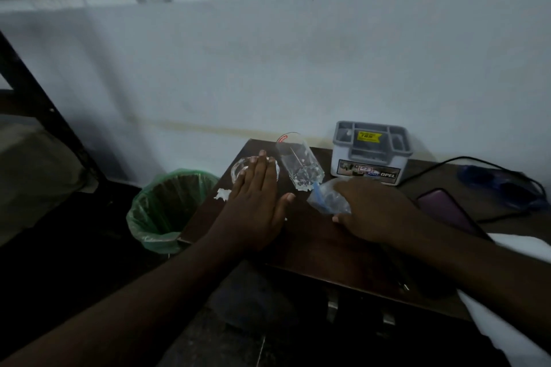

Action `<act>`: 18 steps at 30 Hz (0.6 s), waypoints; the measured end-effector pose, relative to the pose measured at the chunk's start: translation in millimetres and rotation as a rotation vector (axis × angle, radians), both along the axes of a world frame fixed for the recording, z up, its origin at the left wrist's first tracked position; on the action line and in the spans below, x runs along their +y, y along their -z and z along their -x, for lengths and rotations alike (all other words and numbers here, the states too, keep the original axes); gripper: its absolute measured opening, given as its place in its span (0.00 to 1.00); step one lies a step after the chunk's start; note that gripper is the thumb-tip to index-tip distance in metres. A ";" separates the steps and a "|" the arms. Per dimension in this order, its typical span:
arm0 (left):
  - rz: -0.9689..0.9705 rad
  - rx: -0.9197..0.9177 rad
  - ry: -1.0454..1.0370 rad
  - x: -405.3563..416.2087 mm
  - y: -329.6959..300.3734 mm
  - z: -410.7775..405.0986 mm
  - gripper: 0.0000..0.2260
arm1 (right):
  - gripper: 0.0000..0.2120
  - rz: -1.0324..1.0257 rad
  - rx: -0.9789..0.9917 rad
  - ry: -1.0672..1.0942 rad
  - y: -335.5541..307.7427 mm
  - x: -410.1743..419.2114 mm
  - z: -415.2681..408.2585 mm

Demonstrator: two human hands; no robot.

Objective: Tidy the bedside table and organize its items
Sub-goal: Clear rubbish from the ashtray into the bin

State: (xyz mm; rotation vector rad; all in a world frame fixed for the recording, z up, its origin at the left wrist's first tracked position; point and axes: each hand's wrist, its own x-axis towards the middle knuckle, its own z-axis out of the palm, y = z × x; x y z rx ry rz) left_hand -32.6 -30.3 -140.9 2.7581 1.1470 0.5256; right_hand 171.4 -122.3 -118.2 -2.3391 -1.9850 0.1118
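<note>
Glass tumbler (299, 161) stands just beyond your fingers, between both hands. Left hand (256, 202) flat, released, fingertips over glass ashtray (253, 170). Right hand (372, 211) clenched on plastic bag (325, 197). Careless sweep could topple tumbler off tabletop (313, 247).

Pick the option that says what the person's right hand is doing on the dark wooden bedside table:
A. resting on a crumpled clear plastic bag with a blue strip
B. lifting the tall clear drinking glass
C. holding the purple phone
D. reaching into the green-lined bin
A: the right hand lies over the crumpled clear plastic bag with a blue strip, while the tall clear drinking glass stands free beside it.
</note>
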 end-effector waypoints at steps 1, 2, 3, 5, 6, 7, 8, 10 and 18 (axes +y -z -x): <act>0.011 -0.003 0.006 -2.4 -2.5 -0.6 0.40 | 0.28 -0.019 0.027 -0.005 -1.0 -1.0 -0.4; 0.030 -0.011 0.016 -6.1 -6.0 -1.0 0.41 | 0.24 -0.047 0.054 -0.012 -1.3 -2.0 -1.7; 0.055 -0.018 0.029 -9.7 -9.2 -1.7 0.41 | 0.21 -0.069 0.081 -0.016 -2.1 -3.0 -3.3; 0.079 -0.041 0.078 -18.1 -17.4 -1.4 0.42 | 0.13 -0.120 0.150 -0.032 -9.9 -4.3 -5.3; 0.077 -0.072 0.118 -22.0 -21.1 -1.1 0.43 | 0.10 -0.153 0.207 -0.034 -16.8 -4.2 -4.6; 0.068 -0.121 0.168 -26.3 -25.5 -0.8 0.46 | 0.09 -0.183 0.283 -0.024 -26.5 -4.1 -1.4; 0.067 -0.178 0.218 -29.8 -29.3 -1.3 0.50 | 0.09 -0.210 0.374 -0.007 -36.6 -4.3 4.4; 0.096 -0.293 0.290 -36.1 -36.8 -3.6 0.56 | 0.11 -0.249 0.586 0.053 -54.3 -5.5 23.3; 0.092 -0.701 0.401 -12.3 -62.0 14.5 0.29 | 0.12 -0.053 1.496 0.070 -82.9 9.2 83.9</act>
